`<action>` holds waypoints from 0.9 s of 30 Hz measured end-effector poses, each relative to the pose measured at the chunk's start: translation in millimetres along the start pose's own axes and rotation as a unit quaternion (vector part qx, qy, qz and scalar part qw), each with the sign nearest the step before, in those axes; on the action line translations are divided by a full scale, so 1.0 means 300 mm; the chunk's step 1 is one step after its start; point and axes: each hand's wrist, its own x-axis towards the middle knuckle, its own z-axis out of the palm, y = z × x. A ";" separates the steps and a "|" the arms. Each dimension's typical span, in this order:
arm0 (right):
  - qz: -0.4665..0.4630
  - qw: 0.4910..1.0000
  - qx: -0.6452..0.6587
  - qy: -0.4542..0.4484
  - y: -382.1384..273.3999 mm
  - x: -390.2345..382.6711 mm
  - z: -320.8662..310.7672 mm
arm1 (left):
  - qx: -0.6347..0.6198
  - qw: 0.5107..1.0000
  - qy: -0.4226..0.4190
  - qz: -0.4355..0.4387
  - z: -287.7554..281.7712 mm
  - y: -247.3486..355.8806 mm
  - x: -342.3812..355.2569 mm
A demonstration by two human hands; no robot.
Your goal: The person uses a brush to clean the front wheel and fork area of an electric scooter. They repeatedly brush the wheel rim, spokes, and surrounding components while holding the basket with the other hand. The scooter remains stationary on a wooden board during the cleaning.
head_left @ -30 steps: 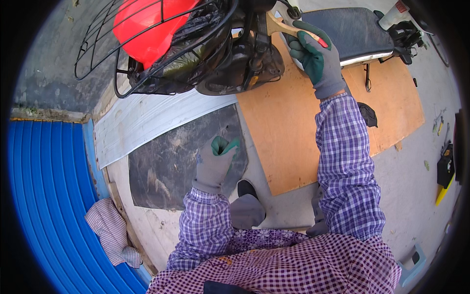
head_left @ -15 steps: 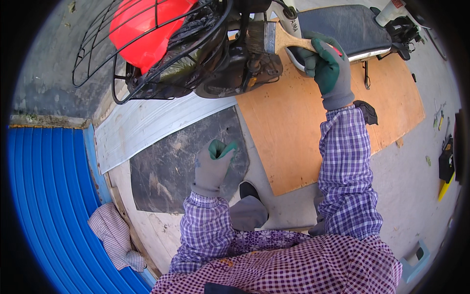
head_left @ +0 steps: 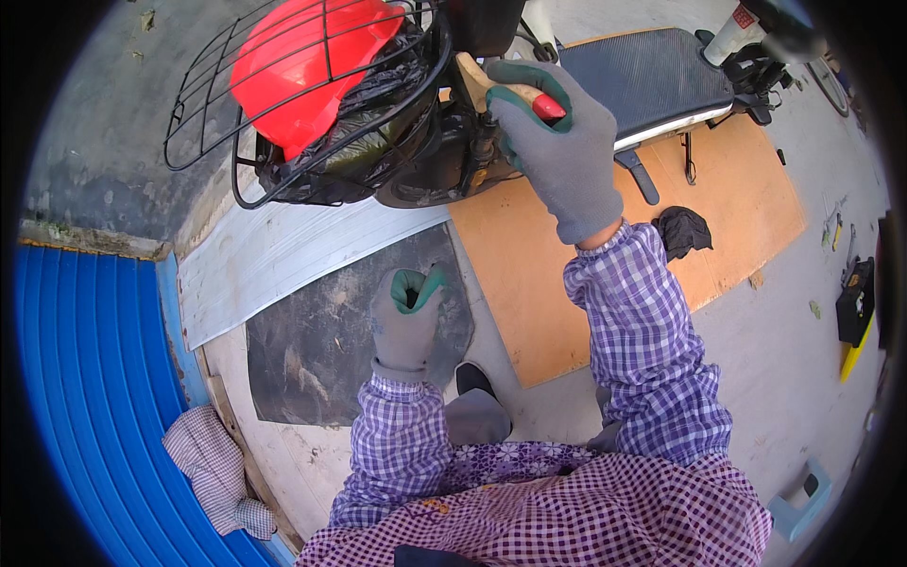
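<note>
My right hand [head_left: 567, 156], in a grey and green work glove, is closed around a paintbrush [head_left: 474, 79] with a wooden handle and a red tip. It is raised beside the front of a two-wheeled scooter [head_left: 650, 80]. The brush's bristles cannot be made out against the dark front parts. Lower down, my left hand [head_left: 404, 319], gloved alike, hovers above a dark mat [head_left: 316, 354]. Its fingers are curled in, and nothing shows inside the curl. A black wire basket [head_left: 236, 156] on the scooter holds a red helmet [head_left: 307, 71] and dark plastic bags.
Under the scooter lies an orange-brown board [head_left: 539, 321], with a pale corrugated sheet [head_left: 255, 269] to its left. A crumpled black cloth [head_left: 684, 232] rests on the board. Blue corrugated metal [head_left: 90, 378] stands at left. A black and yellow tool [head_left: 857, 302] lies far right.
My right hand has moved left and nearer with the brush, turning it so the red tip shows and the bristles do not. My left hand has barely moved. The whole view has shifted slightly.
</note>
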 end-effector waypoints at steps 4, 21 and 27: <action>0.096 0.995 0.031 -0.017 -0.073 0.025 -0.027 | -0.104 0.981 0.139 0.084 -0.024 0.068 0.027; 0.147 0.989 -0.016 -0.013 -0.227 0.008 -0.072 | 0.177 0.874 0.272 0.361 -0.334 0.409 0.215; 0.182 0.983 0.030 0.005 -0.235 -0.052 -0.117 | 0.315 0.871 0.266 0.268 -0.379 0.413 0.275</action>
